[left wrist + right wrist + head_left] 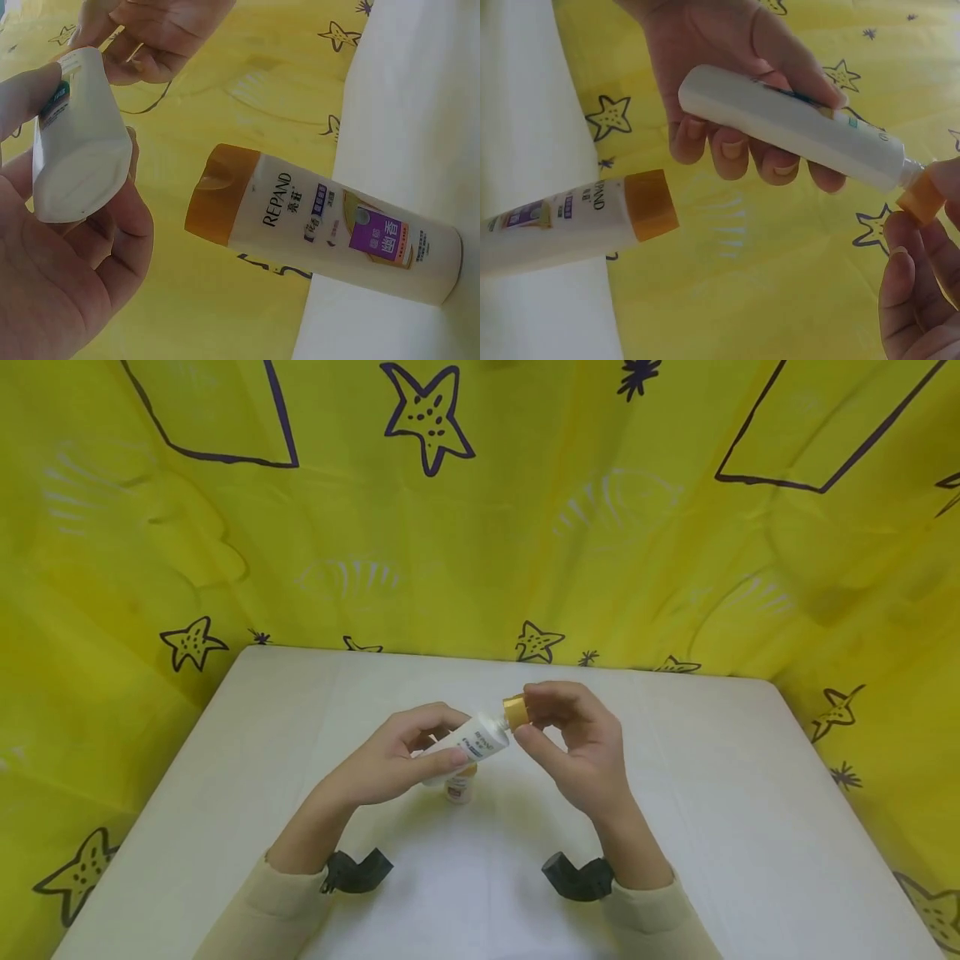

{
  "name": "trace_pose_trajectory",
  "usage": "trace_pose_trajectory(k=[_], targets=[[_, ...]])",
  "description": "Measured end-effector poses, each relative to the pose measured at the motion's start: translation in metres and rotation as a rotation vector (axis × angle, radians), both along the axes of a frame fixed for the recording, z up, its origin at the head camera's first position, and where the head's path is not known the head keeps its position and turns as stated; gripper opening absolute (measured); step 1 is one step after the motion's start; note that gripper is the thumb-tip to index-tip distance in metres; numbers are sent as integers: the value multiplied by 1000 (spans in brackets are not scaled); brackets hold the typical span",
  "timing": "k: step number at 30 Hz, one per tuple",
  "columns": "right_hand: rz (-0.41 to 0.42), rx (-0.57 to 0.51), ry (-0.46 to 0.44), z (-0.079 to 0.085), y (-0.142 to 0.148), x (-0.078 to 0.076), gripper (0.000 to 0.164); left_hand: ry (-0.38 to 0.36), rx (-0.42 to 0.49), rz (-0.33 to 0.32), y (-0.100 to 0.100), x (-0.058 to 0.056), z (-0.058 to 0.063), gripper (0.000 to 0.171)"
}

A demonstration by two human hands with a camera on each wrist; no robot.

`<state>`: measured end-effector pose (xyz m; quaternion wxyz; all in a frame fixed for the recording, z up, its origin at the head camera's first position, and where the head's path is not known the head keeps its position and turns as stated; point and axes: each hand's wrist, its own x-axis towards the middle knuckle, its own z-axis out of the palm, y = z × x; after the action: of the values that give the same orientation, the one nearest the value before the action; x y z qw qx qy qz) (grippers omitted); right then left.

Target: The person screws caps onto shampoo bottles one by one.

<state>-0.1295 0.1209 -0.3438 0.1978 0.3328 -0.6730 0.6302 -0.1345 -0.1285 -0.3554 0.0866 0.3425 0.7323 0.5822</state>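
Note:
My left hand (386,764) grips a white bottle (480,739) above the table, its thumb along the labelled side. The bottle is tilted, its top toward the upper right. With thumb and fingertips my right hand (585,752) pinches the orange-gold cap (516,712) at the bottle's top. In the right wrist view, a clear neck (910,172) shows between the cap (921,199) and the bottle (795,124). A second white bottle (337,232) with an orange cap (221,195) stands upright on the table, partly hidden in the head view behind the held one.
A white-covered table (712,810) lies under both hands. Yellow cloth (480,527) with dark starfish drawings hangs behind it and along both sides. Black curved pieces (577,877) are attached at both wrists, by the light sleeves.

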Motion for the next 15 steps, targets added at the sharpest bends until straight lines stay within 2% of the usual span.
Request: trace_pose_trajectory(k=[7, 15], targets=[[-10, 53, 5, 1, 0, -1, 22, -8, -4, 10, 1, -2, -1, 25], [-13, 70, 14, 2, 0, -2, 26, -6, 15, 21, 1, -2, -2, 25]])
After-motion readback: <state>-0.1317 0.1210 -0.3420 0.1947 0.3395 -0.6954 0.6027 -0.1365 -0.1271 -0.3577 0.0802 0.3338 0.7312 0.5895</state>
